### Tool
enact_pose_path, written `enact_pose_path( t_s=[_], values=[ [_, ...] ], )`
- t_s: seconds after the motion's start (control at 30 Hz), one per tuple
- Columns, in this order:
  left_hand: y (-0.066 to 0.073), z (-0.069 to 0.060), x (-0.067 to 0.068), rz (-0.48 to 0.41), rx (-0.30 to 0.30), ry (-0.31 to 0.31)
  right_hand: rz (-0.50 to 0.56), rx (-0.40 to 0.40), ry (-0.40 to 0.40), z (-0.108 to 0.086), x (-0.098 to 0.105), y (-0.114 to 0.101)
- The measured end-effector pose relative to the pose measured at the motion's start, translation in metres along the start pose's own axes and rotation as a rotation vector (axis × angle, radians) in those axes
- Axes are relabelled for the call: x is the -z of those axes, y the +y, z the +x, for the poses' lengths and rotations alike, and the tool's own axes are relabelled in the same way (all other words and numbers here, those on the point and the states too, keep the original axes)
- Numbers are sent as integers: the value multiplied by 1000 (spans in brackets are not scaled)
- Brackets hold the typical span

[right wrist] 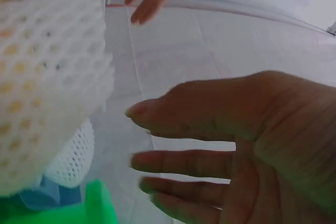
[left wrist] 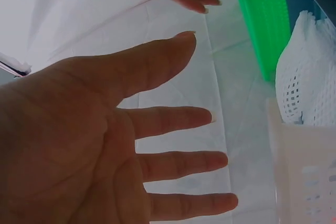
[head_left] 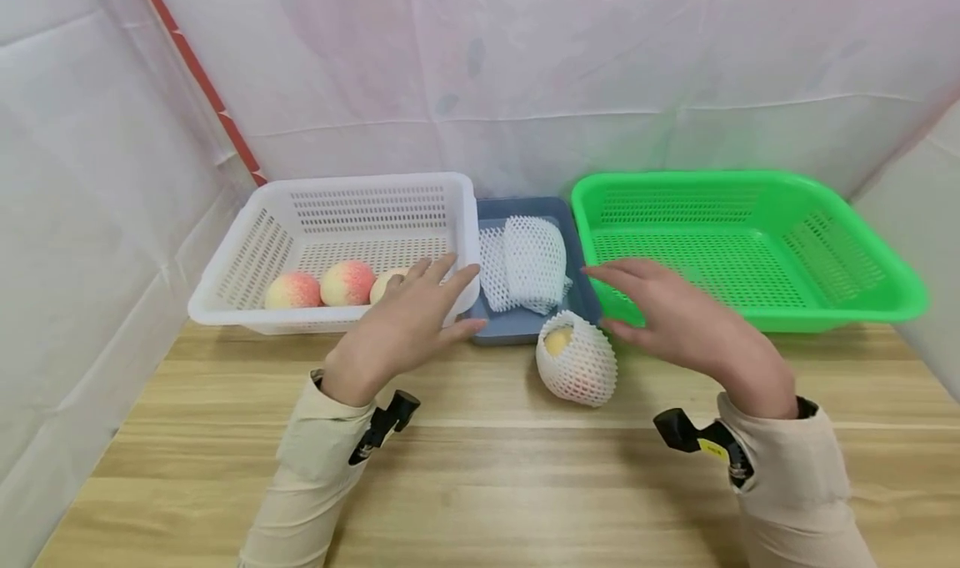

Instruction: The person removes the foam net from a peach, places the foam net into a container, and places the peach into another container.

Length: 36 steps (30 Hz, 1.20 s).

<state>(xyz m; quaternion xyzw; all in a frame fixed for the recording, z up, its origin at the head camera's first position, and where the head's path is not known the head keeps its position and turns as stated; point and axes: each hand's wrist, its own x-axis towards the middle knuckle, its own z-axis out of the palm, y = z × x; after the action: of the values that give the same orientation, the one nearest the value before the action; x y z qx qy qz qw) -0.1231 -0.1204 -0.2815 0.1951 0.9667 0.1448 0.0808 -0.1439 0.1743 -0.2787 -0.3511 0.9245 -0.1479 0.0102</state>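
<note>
A peach in a white foam net sleeve (head_left: 579,366) lies on the table, its yellow top showing through the sleeve's opening. My left hand (head_left: 411,322), fingers spread and holding nothing, hovers by the front right corner of the white basket (head_left: 255,318). Above the near left corner of the green basket (head_left: 750,318), my right hand (head_left: 675,322) is held with fingers extended and apart from the sleeved peach. Several bare peaches (head_left: 348,283) sit along the white basket's front; my left hand partly hides one. In the right wrist view the foam sleeve (right wrist: 47,93) looms close beside the hand.
Between the baskets stands a blue-grey tray (head_left: 502,328) with foam net sleeves (head_left: 535,259) in it. A white cloth backdrop (head_left: 525,76) rises behind everything. The wooden table (head_left: 480,485) extends toward me.
</note>
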Motion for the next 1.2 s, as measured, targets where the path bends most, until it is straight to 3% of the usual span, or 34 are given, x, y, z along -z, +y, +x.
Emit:
enact_pose_path(
  t_s=[0.13,0.33,0.47,0.73,0.9,1.07,1.2],
  values=[
    [2,2,0,12,-54,-7,61,2,-144,5,-5,-11],
    [4,3,-3,31,-157,1,124,-75,-358,9,-20,-21],
    [5,2,-5,24,-173,-16,145,-122,-429,12,-33,-25],
    [6,1,-5,-11,-149,-73,-7,-88,-380,18,-54,-33],
    [4,-1,-3,-20,-139,-78,-91,-39,-320,23,-60,-36],
    [3,-1,-1,-19,-167,-49,-79,12,-273,23,-54,-33],
    [2,0,1,-27,-181,-45,-1,35,-267,22,-45,-29]
  ],
)
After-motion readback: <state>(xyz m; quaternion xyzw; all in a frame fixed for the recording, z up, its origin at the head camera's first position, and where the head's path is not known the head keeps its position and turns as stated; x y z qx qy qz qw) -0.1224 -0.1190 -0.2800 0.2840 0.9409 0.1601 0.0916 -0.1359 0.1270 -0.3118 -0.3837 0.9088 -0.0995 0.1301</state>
